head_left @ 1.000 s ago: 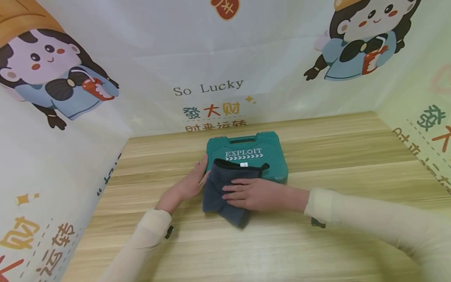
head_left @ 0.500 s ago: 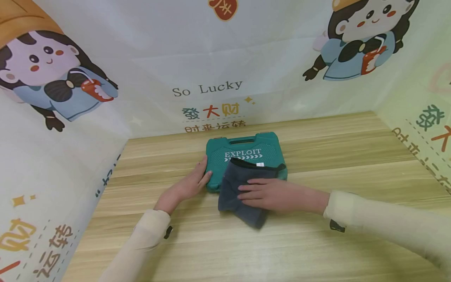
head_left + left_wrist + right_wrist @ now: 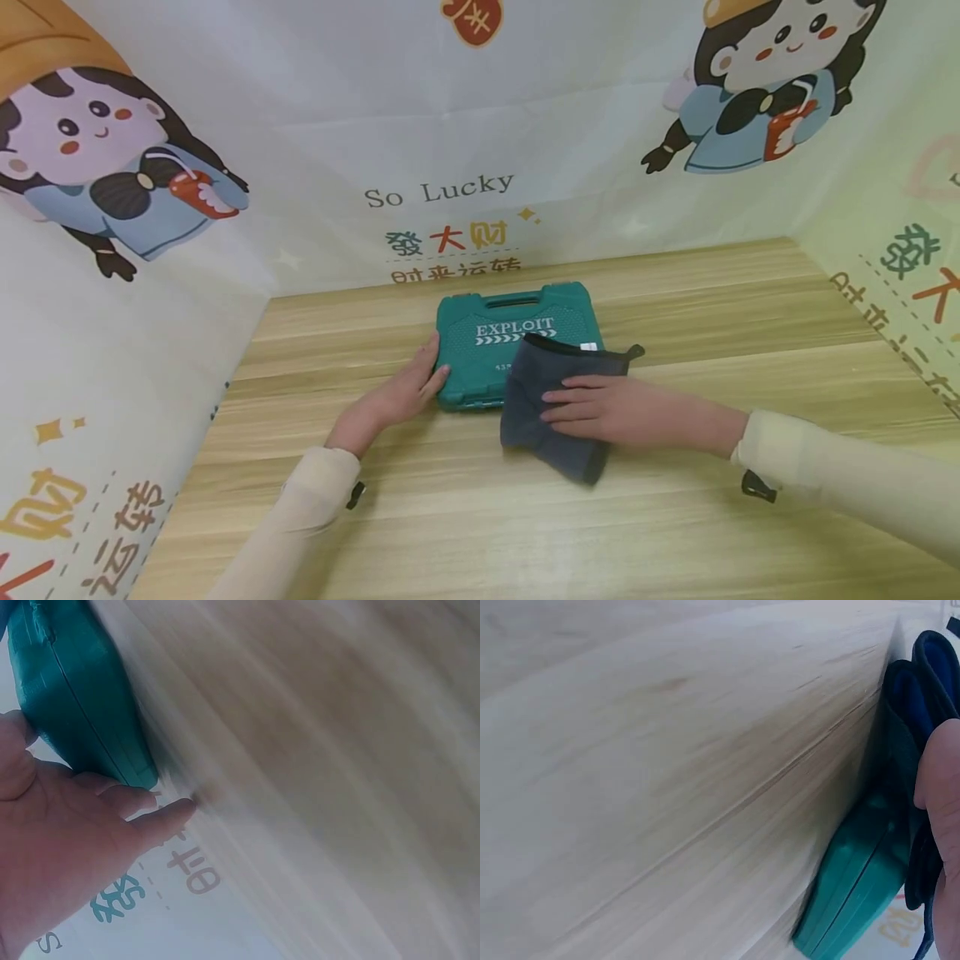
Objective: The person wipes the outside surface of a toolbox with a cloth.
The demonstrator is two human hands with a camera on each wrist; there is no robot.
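Observation:
A teal plastic carrying case (image 3: 472, 367), lettered EXPLOIT and with a slot handle at its far edge, lies flat on the table. My left hand (image 3: 393, 392) rests against its left side, fingers fairly straight and thumb at the near left corner. The left wrist view shows those fingers (image 3: 142, 814) along the case's side wall. A dark blue-grey cloth (image 3: 528, 408) with black trim and a small loop covers the case's near right part and hangs over its front. My right hand (image 3: 622, 408) presses flat on this cloth with extended fingers. Cloth folds (image 3: 900, 712) sit beside the right thumb.
The wood-grain table (image 3: 465, 517) spreads around the case. White printed curtains with cartoon figures and lettering, such as the back one (image 3: 450, 142), enclose the table at the back and both sides.
My right hand has slid to the right with the cloth, uncovering more of the case's left and front part. The left hand and the case stay nearly in place.

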